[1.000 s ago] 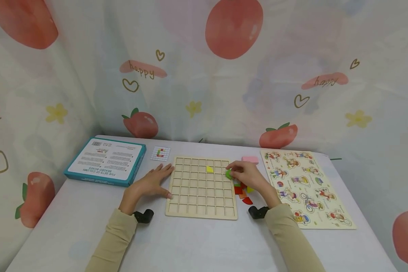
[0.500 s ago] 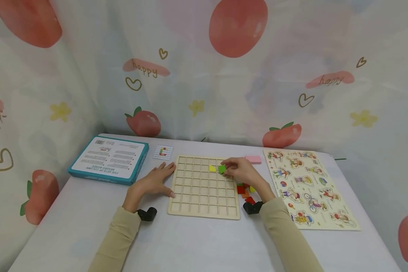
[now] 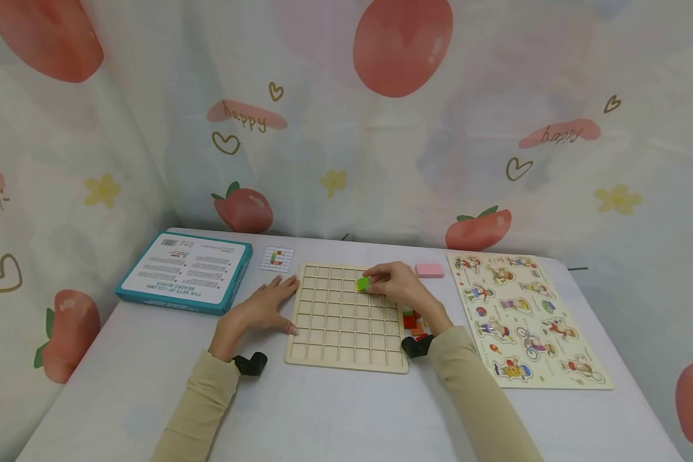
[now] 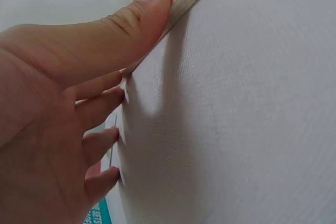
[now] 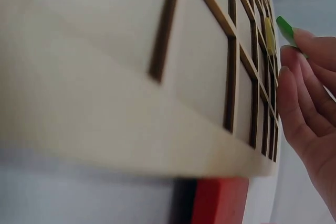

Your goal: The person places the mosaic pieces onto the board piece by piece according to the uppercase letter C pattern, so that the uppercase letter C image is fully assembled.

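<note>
1. L hand (image 3: 261,311) + R hand (image 3: 403,285) = 2 total
2. L cam (image 3: 251,364) + R cam (image 3: 418,346), so 2 as well
3. grid board (image 3: 332,321) x1, pic board (image 3: 554,383) x1
4. green tile (image 3: 362,283) x1
5. yellow tile (image 5: 270,36) x1
6. loose tiles (image 3: 409,322): 4+, can't get exact no. tbh, partly hidden
7. pink block (image 3: 429,271) x1
8. box (image 3: 185,269) x1
9. card (image 3: 276,259) x1

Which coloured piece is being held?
The green piece pinched in the right hand above the grid board; a yellow piece lies on the board, and the other loose pieces on the table.
</note>
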A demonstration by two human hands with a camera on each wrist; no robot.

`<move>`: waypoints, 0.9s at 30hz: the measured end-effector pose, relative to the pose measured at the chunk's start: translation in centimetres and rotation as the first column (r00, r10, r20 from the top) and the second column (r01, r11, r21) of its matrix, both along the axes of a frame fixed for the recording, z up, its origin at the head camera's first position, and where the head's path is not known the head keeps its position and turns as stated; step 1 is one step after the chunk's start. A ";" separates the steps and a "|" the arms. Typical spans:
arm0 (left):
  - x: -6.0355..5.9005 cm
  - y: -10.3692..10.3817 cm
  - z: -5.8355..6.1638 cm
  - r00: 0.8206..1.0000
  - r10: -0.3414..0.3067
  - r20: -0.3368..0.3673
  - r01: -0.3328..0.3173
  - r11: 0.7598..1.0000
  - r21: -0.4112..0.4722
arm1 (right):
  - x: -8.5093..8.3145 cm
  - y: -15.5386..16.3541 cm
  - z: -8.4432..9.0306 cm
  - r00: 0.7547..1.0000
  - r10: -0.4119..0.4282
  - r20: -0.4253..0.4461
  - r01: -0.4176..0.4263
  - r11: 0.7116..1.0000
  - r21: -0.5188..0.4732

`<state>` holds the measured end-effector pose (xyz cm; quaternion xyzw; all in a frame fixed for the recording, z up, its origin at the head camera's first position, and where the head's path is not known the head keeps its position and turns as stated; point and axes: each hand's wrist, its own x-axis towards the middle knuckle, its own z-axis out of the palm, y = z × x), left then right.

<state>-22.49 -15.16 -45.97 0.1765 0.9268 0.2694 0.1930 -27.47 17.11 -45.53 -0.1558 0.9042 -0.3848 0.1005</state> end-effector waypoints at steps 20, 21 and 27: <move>0.1 -0.1 -0.1 1.000 -0.006 -0.008 0.006 1.000 0.019 | -1.0 -2.6 -0.4 0.999 0.046 0.003 -0.046 0.999 0.014; 0.1 -0.1 -0.1 1.000 -0.006 -0.006 0.006 1.000 0.021 | -1.1 -2.6 -0.4 0.999 0.049 0.000 -0.049 0.999 0.017; 0.1 -0.2 -0.2 1.000 -0.006 0.002 0.006 1.000 0.022 | -1.2 -3.1 -0.5 0.997 0.072 -0.008 -0.071 0.997 0.044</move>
